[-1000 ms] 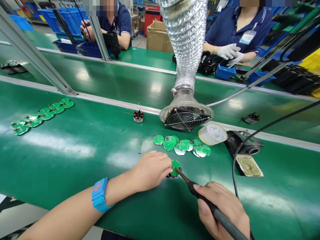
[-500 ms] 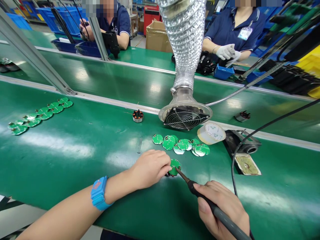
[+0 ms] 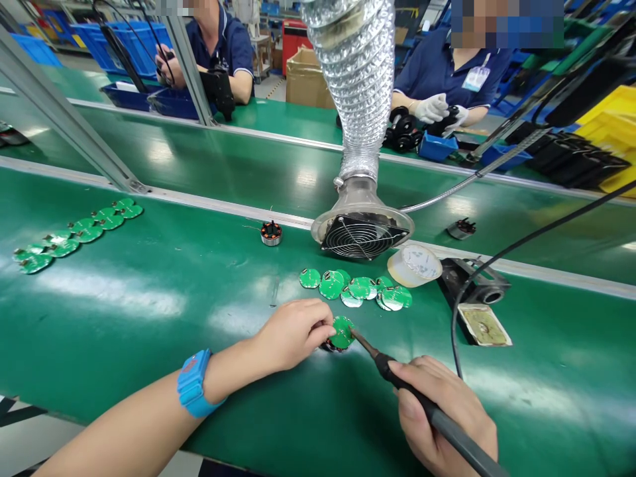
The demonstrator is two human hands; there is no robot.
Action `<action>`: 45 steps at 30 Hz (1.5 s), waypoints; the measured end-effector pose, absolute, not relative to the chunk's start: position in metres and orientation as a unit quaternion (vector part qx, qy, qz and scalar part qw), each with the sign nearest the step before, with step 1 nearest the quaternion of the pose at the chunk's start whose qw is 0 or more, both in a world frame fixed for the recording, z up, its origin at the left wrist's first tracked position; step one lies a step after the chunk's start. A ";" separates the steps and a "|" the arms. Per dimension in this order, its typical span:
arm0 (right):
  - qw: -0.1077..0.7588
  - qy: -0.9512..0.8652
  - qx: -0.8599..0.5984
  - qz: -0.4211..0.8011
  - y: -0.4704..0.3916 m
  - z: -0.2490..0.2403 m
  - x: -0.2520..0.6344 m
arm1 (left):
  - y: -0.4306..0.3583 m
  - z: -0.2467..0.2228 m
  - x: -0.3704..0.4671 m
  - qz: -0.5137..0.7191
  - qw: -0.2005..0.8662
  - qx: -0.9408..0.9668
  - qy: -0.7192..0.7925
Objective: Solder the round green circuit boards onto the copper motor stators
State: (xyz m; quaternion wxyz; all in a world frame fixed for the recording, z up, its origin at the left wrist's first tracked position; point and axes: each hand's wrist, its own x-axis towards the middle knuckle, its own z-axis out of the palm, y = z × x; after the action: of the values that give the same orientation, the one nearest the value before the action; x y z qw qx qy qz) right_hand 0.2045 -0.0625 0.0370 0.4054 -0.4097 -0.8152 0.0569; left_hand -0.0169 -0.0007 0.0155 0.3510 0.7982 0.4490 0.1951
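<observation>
Soldering iron (image 3: 381,364): long, thin, slanting; its tip points up and left at the round board (image 3: 342,332).
Iron's colors: brown tip, black grip, gray back end.
Round board: green, flat, with tiny dots, on the near side of the table (image 3: 149,351).
Right hand (image 3: 450,411): fingers wrapped tight around the iron.
Left hand (image 3: 295,334): finger and thumb pinch the board's left edge.
Hard to see: iron's back end, cut off from me; the dark part (image 3: 328,346) under the board, mostly covered; whether the tip touches.
</observation>
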 end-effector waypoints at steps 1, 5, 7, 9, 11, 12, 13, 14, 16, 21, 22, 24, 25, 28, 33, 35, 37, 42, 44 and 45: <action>0.412 -0.808 -0.416 0.068 -0.062 0.035 0.205 | -0.001 0.015 -0.017 0.200 0.352 0.795 0.451; 0.411 -0.768 -0.468 0.151 -0.055 0.020 0.201 | 0.000 0.014 -0.017 0.225 0.343 0.787 0.461; 0.392 -0.764 -0.482 0.174 -0.049 0.010 0.196 | 0.001 0.013 -0.017 0.238 0.342 0.780 0.466; 0.380 -0.772 -0.480 0.171 -0.043 0.001 0.189 | 0.002 0.012 -0.017 0.252 0.346 0.772 0.469; 0.372 -0.792 -0.457 0.158 -0.039 -0.006 0.183 | 0.001 0.012 -0.017 0.262 0.350 0.770 0.465; 0.366 -0.804 -0.442 0.155 -0.038 -0.008 0.180 | 0.001 0.011 -0.016 0.265 0.351 0.772 0.459; 0.362 -0.813 -0.429 0.153 -0.038 -0.011 0.178 | 0.000 0.011 -0.015 0.265 0.351 0.776 0.453; 0.359 -0.820 -0.419 0.153 -0.038 -0.013 0.176 | -0.002 0.010 -0.014 0.262 0.349 0.781 0.447; 0.361 -0.821 -0.414 0.156 -0.039 -0.018 0.173 | -0.005 0.007 -0.010 0.253 0.338 0.792 0.441; 0.385 -0.800 -0.433 0.156 -0.039 -0.025 0.171 | -0.008 -0.002 -0.002 0.236 0.285 0.821 0.435; 0.390 -0.800 -0.430 0.150 -0.039 -0.025 0.171 | -0.008 -0.004 0.000 0.236 0.280 0.823 0.433; 0.396 -0.800 -0.430 0.135 -0.039 -0.023 0.170 | -0.008 -0.005 0.001 0.238 0.278 0.823 0.434; 0.401 -0.798 -0.433 0.124 -0.040 -0.021 0.170 | -0.009 -0.005 0.001 0.239 0.279 0.821 0.436; 0.427 -0.781 -0.444 0.102 -0.040 -0.017 0.168 | -0.010 -0.005 0.001 0.235 0.278 0.815 0.451; 0.466 -0.761 -0.443 0.085 -0.036 -0.013 0.164 | -0.011 -0.002 0.004 0.218 0.293 0.794 0.486; 0.471 -0.761 -0.438 0.081 -0.034 -0.011 0.162 | -0.011 0.000 0.005 0.210 0.307 0.786 0.494; 0.475 -0.763 -0.433 0.077 -0.033 -0.010 0.161 | -0.011 0.004 0.005 0.203 0.319 0.782 0.496; 0.474 -0.762 -0.436 0.066 -0.031 -0.007 0.162 | -0.008 0.008 -0.001 0.216 0.382 0.757 0.485; 0.467 -0.764 -0.439 0.075 -0.032 -0.007 0.164 | -0.005 0.008 -0.004 0.224 0.424 0.733 0.483; 0.462 -0.764 -0.442 0.083 -0.032 -0.008 0.164 | -0.004 0.008 -0.006 0.231 0.445 0.718 0.482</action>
State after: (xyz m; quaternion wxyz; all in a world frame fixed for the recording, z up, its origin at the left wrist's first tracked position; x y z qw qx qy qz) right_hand 0.1641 -0.0323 -0.0080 0.4622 -0.4415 -0.7645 0.0835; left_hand -0.0060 -0.0037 0.0076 0.4451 0.7184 0.4823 0.2308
